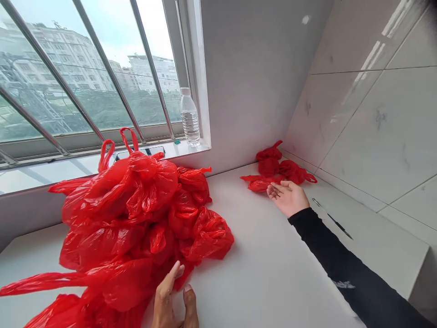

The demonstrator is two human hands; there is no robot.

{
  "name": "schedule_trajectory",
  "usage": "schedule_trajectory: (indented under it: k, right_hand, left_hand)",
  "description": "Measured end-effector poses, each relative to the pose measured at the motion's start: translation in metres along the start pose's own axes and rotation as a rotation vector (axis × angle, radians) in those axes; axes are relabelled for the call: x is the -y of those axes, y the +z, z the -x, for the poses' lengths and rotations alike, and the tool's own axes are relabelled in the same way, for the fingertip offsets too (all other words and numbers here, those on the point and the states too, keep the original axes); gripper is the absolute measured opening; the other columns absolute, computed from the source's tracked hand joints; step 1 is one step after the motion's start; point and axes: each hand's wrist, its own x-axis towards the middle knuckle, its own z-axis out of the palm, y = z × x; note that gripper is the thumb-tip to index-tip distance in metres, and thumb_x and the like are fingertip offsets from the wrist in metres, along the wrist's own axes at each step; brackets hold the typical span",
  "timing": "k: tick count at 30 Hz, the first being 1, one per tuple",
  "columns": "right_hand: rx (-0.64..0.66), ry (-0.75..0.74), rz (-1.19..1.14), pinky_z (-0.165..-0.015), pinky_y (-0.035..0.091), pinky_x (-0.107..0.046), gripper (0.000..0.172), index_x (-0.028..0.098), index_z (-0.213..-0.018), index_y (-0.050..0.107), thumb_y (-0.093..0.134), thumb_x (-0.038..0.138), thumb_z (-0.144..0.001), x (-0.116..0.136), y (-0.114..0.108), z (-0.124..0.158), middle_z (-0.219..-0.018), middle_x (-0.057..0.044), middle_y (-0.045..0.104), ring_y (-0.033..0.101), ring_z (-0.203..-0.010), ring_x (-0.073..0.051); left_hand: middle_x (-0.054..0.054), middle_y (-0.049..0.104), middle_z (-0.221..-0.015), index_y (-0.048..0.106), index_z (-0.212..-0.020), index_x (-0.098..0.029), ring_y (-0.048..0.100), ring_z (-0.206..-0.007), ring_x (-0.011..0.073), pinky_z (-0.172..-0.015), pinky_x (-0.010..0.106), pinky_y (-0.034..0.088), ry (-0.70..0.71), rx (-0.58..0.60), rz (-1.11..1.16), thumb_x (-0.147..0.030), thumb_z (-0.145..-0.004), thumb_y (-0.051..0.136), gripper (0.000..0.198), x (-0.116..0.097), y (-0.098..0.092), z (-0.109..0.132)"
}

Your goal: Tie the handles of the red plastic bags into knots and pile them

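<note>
A large heap of knotted red plastic bags (119, 209) covers the left side of the white table (266, 269). Low in the view, my left hand (174, 300) is beside the heap's lower right edge, thumb and fingers apart, holding nothing. My right hand (289, 197), in a black sleeve, reaches toward the far corner with its palm turned up and its fingers apart, empty. Just beyond its fingertips lies a smaller group of red bags (268, 167) against the wall. Whether the fingertips touch the nearest bag I cannot tell.
A pen (332, 219) lies on the table right of my right forearm. On the window sill stand a clear water bottle (190, 119) and a phone-like dark object (152, 151), partly behind the bags. Walls bound the table at the back and right.
</note>
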Motion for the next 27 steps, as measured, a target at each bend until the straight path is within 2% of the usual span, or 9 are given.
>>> schedule_trajectory:
  k: [2,5,11,15,17,19,21,24,27]
  right_hand:
    - [0.057,0.029,0.009,-0.076,0.064,-0.034,0.028,0.005,-0.119,0.061,0.050,0.020,-0.099,-0.006,-0.013,0.034,-0.107,-0.015,0.064,0.067,-0.092,-0.022]
    - [0.107,0.059,0.040,-0.083,0.064,-0.034,0.031,0.004,-0.117,0.062,0.052,0.013,-0.089,-0.018,-0.040,0.080,-0.112,-0.018,0.063,0.067,-0.100,-0.024]
    - [0.140,0.151,0.181,-0.096,0.059,-0.036,0.026,0.007,-0.112,0.068,0.062,0.016,-0.088,-0.041,-0.105,0.148,-0.126,-0.017,0.061,0.062,-0.112,-0.026]
    - [0.261,0.195,0.577,-0.096,0.055,-0.038,0.028,0.017,-0.120,0.066,0.060,0.032,-0.097,-0.040,-0.134,0.178,-0.129,-0.009,0.062,0.060,-0.115,-0.025]
    - [0.399,0.182,0.888,-0.090,0.053,-0.038,0.027,0.020,-0.118,0.064,0.055,0.040,-0.102,-0.034,-0.139,0.185,-0.113,-0.007,0.068,0.063,-0.102,-0.023]
    - [0.467,0.060,1.129,-0.080,0.051,-0.037,0.028,0.022,-0.113,0.062,0.050,0.045,-0.105,-0.027,-0.138,0.185,-0.091,-0.004,0.068,0.061,-0.084,-0.021]
    - [0.419,-0.159,1.282,-0.074,0.049,-0.036,0.026,0.025,-0.110,0.061,0.048,0.047,-0.105,-0.023,-0.134,0.180,-0.087,-0.001,0.065,0.057,-0.078,-0.020]
    - [0.325,-0.509,1.490,-0.082,0.049,-0.041,0.023,0.028,-0.115,0.061,0.051,0.044,-0.102,-0.024,-0.125,0.163,-0.112,-0.004,0.063,0.058,-0.096,-0.024]
    - [0.334,-0.706,1.660,-0.100,0.043,-0.051,0.032,0.026,-0.129,0.058,0.052,0.038,-0.099,-0.031,-0.120,0.144,-0.127,-0.008,0.057,0.049,-0.120,-0.030]
  left_hand:
    - [0.010,0.065,-0.124,0.053,-0.139,-0.022,0.064,-0.111,0.0256,-0.098,0.039,0.049,0.033,0.030,-0.008,-0.020,-0.096,0.056,0.043,0.002,-0.001,0.001]
    - [0.010,0.066,-0.122,0.055,-0.135,-0.021,0.063,-0.113,0.0261,-0.100,0.041,0.048,0.062,0.054,-0.014,-0.018,-0.097,0.053,0.038,0.002,-0.001,0.003]
    - [0.009,0.066,-0.116,0.064,-0.123,-0.024,0.065,-0.108,0.0263,-0.094,0.044,0.053,0.036,0.133,0.023,-0.017,-0.097,0.054,0.028,-0.009,0.001,0.013]
    - [0.009,0.065,-0.115,0.065,-0.121,-0.025,0.066,-0.106,0.0268,-0.089,0.043,0.056,0.021,0.193,0.057,-0.016,-0.097,0.055,0.028,-0.016,0.005,0.018]
    - [0.008,0.065,-0.113,0.066,-0.119,-0.025,0.066,-0.104,0.0263,-0.087,0.042,0.056,0.029,0.222,0.075,-0.015,-0.096,0.055,0.027,-0.020,0.008,0.019]
    - [0.008,0.066,-0.111,0.067,-0.117,-0.025,0.066,-0.102,0.0254,-0.089,0.043,0.056,0.047,0.248,0.092,-0.014,-0.096,0.055,0.026,-0.025,0.011,0.020]
    - [0.008,0.066,-0.111,0.067,-0.116,-0.025,0.065,-0.102,0.0248,-0.089,0.043,0.055,0.065,0.275,0.109,-0.013,-0.096,0.055,0.026,-0.031,0.015,0.021]
    - [0.009,0.066,-0.111,0.067,-0.116,-0.025,0.065,-0.103,0.0247,-0.087,0.043,0.055,0.087,0.313,0.131,-0.013,-0.096,0.054,0.026,-0.040,0.021,0.022]
    - [0.009,0.066,-0.112,0.068,-0.116,-0.025,0.065,-0.104,0.0249,-0.087,0.043,0.055,0.081,0.336,0.144,-0.014,-0.096,0.054,0.027,-0.050,0.023,0.023]
